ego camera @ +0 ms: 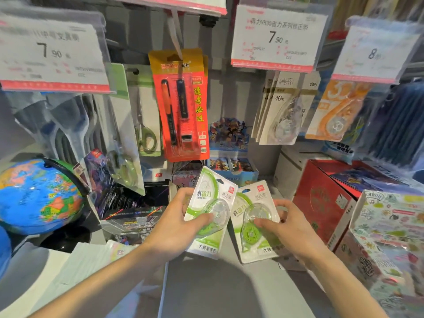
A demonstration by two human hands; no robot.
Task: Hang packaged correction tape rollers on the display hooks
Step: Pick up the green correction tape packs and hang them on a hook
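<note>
I hold two green-and-white blister packs of correction tape in front of me, below the hooks. My left hand [176, 222] grips the left pack [212, 203], thumb across its clear bubble. My right hand [283, 226] grips the right pack [252, 226], thumb on its bubble, fingers behind the card. The two packs overlap slightly at their inner edges. Above right, several white correction tape packs [278, 111] hang on a hook under a 7.90 price tag [277, 37]. An orange correction tape pack [332, 113] hangs beside them.
A red pen pack [183, 106] and scissors packs [144, 115] hang at centre and left. A globe [39, 193] stands at left. Red boxes [321, 198] and a patterned box [390, 237] stand at right; small card boxes [231, 166] sit behind the hands.
</note>
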